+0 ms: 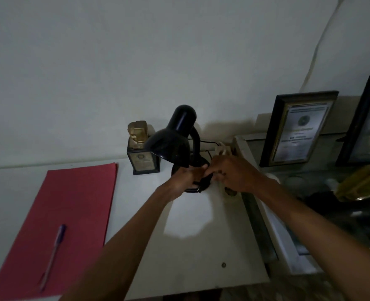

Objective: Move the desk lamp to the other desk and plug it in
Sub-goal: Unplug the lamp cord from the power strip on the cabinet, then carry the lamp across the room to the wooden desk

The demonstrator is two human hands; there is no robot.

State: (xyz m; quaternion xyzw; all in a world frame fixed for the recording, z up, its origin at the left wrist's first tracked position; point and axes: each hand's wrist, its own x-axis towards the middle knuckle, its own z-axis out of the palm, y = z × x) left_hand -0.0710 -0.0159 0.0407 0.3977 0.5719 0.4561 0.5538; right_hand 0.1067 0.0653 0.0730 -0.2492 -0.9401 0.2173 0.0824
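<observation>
A black desk lamp (175, 140) with a gooseneck stands at the back of the white desk (201, 246), near the wall. Its shade tilts toward me and its round base is partly hidden by my hands. My left hand (185, 178) rests on the base's front. My right hand (232, 173) comes in from the right, and its fingers pinch the lamp's black cord and plug (203, 183) just over the base. A thin black cord (208, 142) runs behind the lamp toward a white power strip (222, 148) by the wall.
A red folder (71, 209) with a pen (53, 253) on it lies at the left. A small trophy (141, 148) stands left of the lamp. Framed certificates (297, 129) lean on a glass-topped cabinet (286, 242) at the right.
</observation>
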